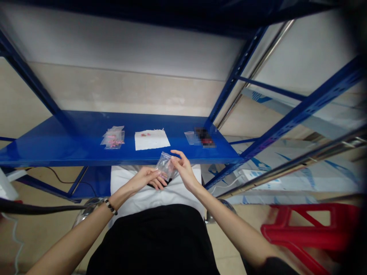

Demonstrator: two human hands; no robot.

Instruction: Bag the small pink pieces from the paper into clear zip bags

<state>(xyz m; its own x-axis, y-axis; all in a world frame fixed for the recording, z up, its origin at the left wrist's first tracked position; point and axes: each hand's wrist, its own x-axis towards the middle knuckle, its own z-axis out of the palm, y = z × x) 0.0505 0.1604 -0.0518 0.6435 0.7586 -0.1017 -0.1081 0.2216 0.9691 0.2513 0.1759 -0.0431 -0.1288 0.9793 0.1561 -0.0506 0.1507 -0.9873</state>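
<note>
Between my two hands, just in front of the shelf's front edge and over my lap, is a small clear zip bag (164,165). My left hand (149,177) pinches its lower left side. At the bag's right side, my right hand (182,167) grips it between thumb and fingers. Whether anything lies inside this bag is too small to tell. On the blue shelf (80,131) ahead lies a white paper sheet (151,142) with small pinkish pieces (145,134) on it. To its left is a pile of clear bags (114,138) holding small pink items.
A flat clear bag (189,137) and a blurred dark object (205,137) lie at the shelf's right. Blue uprights (237,72) frame the shelf. A red plastic stool (306,229) stands at lower right, beside film-wrapped panels (286,172) and a metal pole (298,164).
</note>
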